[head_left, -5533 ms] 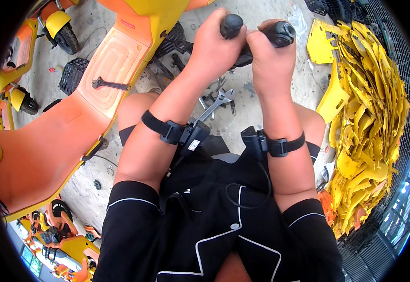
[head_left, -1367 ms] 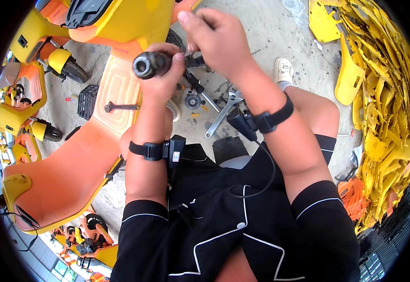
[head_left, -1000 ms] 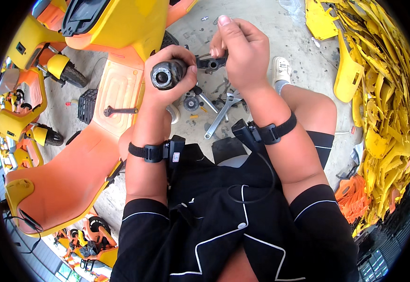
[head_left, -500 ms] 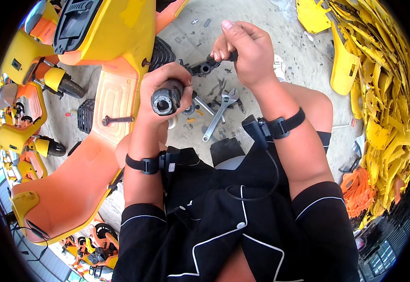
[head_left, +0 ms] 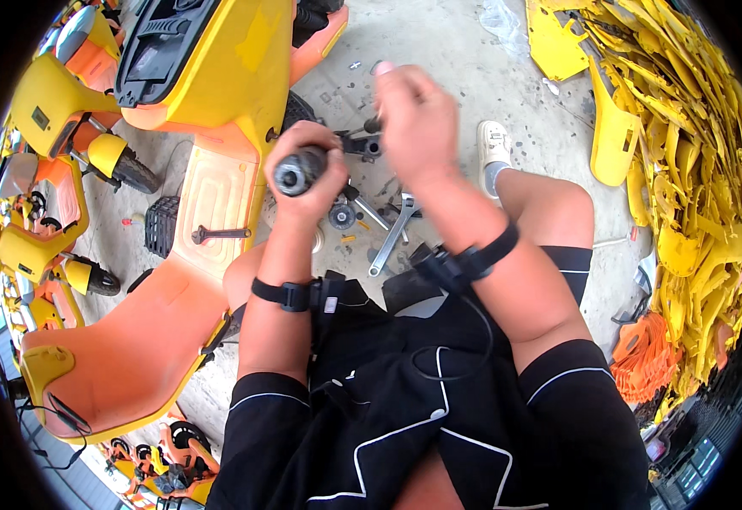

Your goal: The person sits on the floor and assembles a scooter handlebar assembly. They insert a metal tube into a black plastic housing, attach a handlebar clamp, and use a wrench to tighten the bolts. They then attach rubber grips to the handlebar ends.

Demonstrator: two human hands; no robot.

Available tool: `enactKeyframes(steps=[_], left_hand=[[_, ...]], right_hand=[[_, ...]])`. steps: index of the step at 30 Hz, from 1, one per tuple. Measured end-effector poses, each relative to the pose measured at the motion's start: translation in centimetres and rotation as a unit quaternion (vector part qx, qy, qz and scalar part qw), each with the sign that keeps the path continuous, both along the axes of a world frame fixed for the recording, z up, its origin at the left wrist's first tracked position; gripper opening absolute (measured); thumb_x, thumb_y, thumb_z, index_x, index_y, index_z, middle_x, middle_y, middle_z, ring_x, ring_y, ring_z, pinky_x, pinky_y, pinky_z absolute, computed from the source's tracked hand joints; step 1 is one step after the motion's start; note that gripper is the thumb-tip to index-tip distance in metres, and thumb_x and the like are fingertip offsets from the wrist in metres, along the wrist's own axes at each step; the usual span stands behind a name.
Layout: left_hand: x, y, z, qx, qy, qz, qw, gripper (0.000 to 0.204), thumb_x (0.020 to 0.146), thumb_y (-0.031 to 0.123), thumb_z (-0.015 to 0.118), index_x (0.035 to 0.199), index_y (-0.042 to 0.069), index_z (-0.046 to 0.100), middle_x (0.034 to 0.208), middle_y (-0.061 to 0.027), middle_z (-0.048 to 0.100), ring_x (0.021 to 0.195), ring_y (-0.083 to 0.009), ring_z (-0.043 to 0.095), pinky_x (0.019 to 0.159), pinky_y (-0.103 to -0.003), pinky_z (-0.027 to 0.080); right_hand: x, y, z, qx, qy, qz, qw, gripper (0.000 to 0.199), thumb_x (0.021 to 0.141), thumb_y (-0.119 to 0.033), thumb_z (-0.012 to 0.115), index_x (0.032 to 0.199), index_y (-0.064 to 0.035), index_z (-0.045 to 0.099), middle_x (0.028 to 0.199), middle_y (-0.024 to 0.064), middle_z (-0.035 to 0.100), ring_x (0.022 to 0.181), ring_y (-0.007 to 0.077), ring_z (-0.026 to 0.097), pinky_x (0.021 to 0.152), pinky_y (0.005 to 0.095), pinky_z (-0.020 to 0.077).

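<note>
My left hand [head_left: 307, 144] is wrapped round a thick black tube [head_left: 299, 174] with its hollow, worn end turned up toward me. Beyond it, a dark metal part with a round hole [head_left: 370, 148] shows between my two hands; I cannot tell whether it joins the tube. My right hand [head_left: 422, 123] is raised to the right of this part, fingers curled and smeared by motion, thumb up. A short dark piece [head_left: 373, 125] shows by its fingers; what the hand grips is mostly hidden. On the floor below lies a silver adjustable wrench [head_left: 393, 236], partly covered by my right forearm.
An orange and yellow scooter body [head_left: 218, 183] stands at the left, with a small wrench [head_left: 220, 233] on its footboard. More yellow scooters [head_left: 52, 110] are behind it. Yellow plastic panels [head_left: 694, 170] are piled at the right, beside stacked orange pieces [head_left: 645, 357]. A dark ring-shaped part [head_left: 342, 216] lies on the floor.
My right hand has swung left and slightly down, toward the metal part, and is now blurred. The tube in my left hand has tilted slightly. The view has shifted a little.
</note>
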State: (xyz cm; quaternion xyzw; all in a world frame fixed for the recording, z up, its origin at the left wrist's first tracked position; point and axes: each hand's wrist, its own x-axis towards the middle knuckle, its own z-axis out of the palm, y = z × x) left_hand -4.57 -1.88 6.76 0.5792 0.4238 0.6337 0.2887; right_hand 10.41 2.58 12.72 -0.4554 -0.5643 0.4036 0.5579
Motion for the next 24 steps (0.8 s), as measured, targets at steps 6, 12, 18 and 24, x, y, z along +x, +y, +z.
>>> enactKeyframes(steps=[6, 12, 18, 24], left_hand=[[0.9, 0.4, -0.6, -0.001, 0.023, 0.002, 1.000, 0.019, 0.068, -0.004, 0.069, 0.084, 0.001, 0.060, 0.079, -0.0076, 0.062, 0.071, -0.0180, 0.058, 0.069, -0.031, 0.048], [-0.1, 0.5, -0.5, 0.026, 0.013, 0.074, 0.997, 0.022, 0.066, -0.004, 0.069, 0.084, 0.004, 0.059, 0.091, -0.0101, 0.060, 0.082, -0.0231, 0.059, 0.079, -0.035, 0.049], [0.9, 0.5, -0.3, 0.028, 0.100, 0.111, 0.988, 0.030, 0.066, -0.001, 0.071, 0.091, 0.005, 0.055, 0.095, -0.0094, 0.057, 0.085, -0.0256, 0.056, 0.082, -0.037, 0.047], [-0.2, 0.9, -0.9, 0.036, 0.094, 0.060, 0.993, 0.035, 0.069, 0.006, 0.079, 0.093, 0.006, 0.054, 0.097, -0.0094, 0.054, 0.089, -0.0244, 0.054, 0.085, -0.037, 0.046]], right_hand=[[-1.5, -0.3, 0.0, -0.065, 0.041, 0.008, 0.997, 0.036, 0.099, -0.029, 0.060, 0.075, -0.0031, 0.059, 0.069, -0.0003, 0.055, 0.068, 0.0084, 0.050, 0.065, 0.0258, 0.0413], [-0.3, 0.9, 0.1, -0.091, 0.086, 0.051, 0.991, 0.035, 0.098, -0.025, 0.059, 0.072, -0.0023, 0.056, 0.065, -0.0003, 0.053, 0.064, 0.0088, 0.049, 0.064, 0.0286, 0.0436], [-4.0, -0.4, 0.0, 0.043, 0.010, 0.011, 0.999, 0.028, 0.095, -0.022, 0.061, 0.079, 0.0010, 0.061, 0.070, 0.0060, 0.056, 0.069, 0.0128, 0.053, 0.065, 0.0336, 0.0461], [-2.4, 0.7, 0.8, -0.027, 0.030, 0.011, 0.999, 0.028, 0.094, -0.021, 0.062, 0.078, 0.0023, 0.061, 0.073, 0.0048, 0.059, 0.069, 0.0113, 0.053, 0.065, 0.0315, 0.0458]])
